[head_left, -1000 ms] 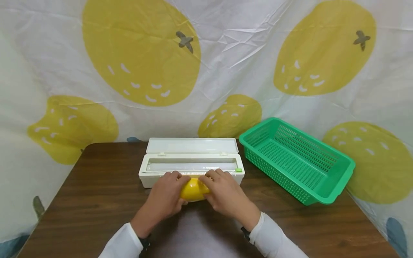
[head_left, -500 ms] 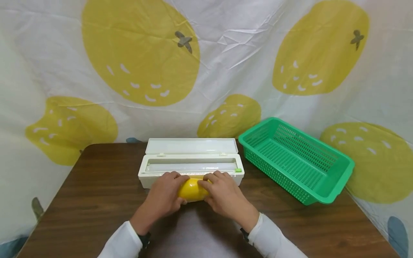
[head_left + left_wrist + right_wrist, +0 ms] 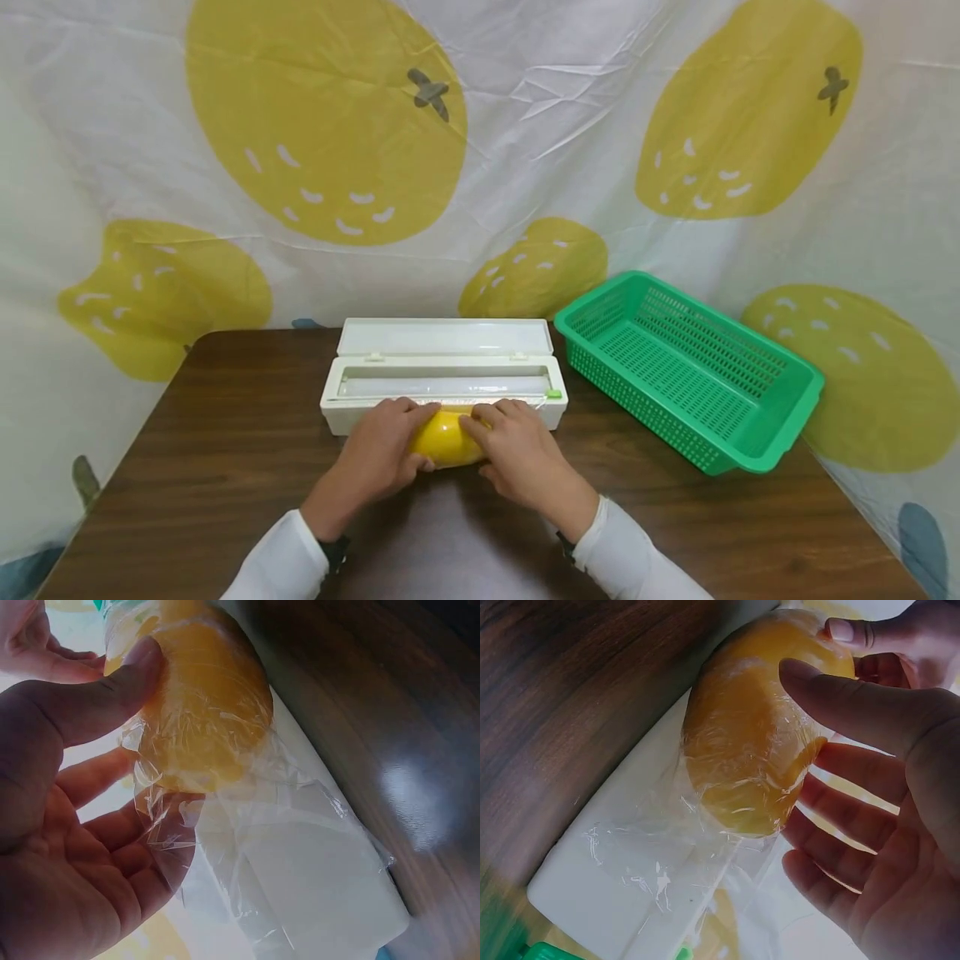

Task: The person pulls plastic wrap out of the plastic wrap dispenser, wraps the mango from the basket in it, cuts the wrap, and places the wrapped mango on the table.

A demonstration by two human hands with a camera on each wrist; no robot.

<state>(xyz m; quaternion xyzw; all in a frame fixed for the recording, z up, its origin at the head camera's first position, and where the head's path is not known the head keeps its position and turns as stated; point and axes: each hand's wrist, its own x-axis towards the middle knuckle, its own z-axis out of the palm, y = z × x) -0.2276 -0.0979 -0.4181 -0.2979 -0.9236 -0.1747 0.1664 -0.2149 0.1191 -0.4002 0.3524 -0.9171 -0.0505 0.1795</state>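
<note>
A smooth, oval yellow fruit point(image 3: 447, 439), mango-like, is held up between both hands at the front of a white cling film dispenser point(image 3: 345, 419). Clear cling film point(image 3: 300, 802) covers the fruit, and loose crinkled film spreads from its ends across the dispenser's front. My left hand point(image 3: 381, 446) grips one end, thumb point(image 3: 112, 694) on the near side and fingers behind. From the other end my right hand point(image 3: 521, 454) grips it the same way, its thumb point(image 3: 847, 701) lying over the wrapped surface. The dispenser's lid point(image 3: 446, 337) stands open behind the film roll point(image 3: 442, 387).
A green plastic basket point(image 3: 690, 375) with perforated sides sits at the right, close to the dispenser. A small green slider point(image 3: 553, 394) is at the dispenser's right end. Behind the brown wooden table point(image 3: 225, 467) hangs a lemon-print cloth point(image 3: 525, 167).
Both hands keep hold of the fruit and stay nearly in place. The fruit turns slightly between the fingers. Dispenser and basket have not moved.
</note>
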